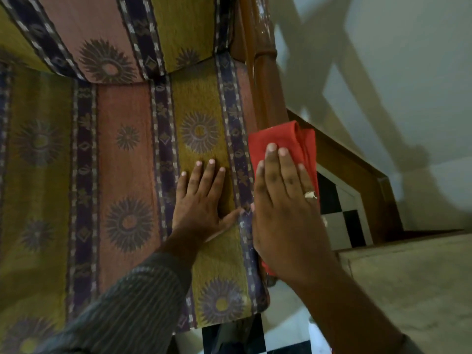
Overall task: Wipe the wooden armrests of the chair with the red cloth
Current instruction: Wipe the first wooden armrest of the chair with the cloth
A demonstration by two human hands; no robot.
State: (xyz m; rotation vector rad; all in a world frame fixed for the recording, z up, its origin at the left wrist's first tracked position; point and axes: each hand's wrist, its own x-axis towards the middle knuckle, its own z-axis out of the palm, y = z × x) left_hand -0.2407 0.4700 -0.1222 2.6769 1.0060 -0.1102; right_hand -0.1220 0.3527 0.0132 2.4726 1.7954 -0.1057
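- The folded red cloth (283, 141) lay along the polished brown wooden armrest (265, 70) on the chair's right side, its long axis running with the rail, from near the camera toward the chair back; its far end showed soft rolled folds, and a small red corner peeked out below the wrist.
- The right hand (283, 200) lay flat on top of the cloth, fingers straight and close together, pointing up the rail; a pale ring (310, 194) sat on one finger; most of the cloth was hidden beneath the palm.
- The armrest was glossy and rounded, with a turned collar further up; whether the cloth wrapped round it could not be told.
- The left hand (201, 200) rested just beside, fingers spread flat on the woven seat cushion (122, 154), thumb reaching toward the right hand; its sleeve (132, 307) was dark and finely striped.
- The cushion fabric was coarse, banded in olive, rust and navy with sunburst motifs.
- A black-and-white chequered floor (339, 218) showed beyond the rail.
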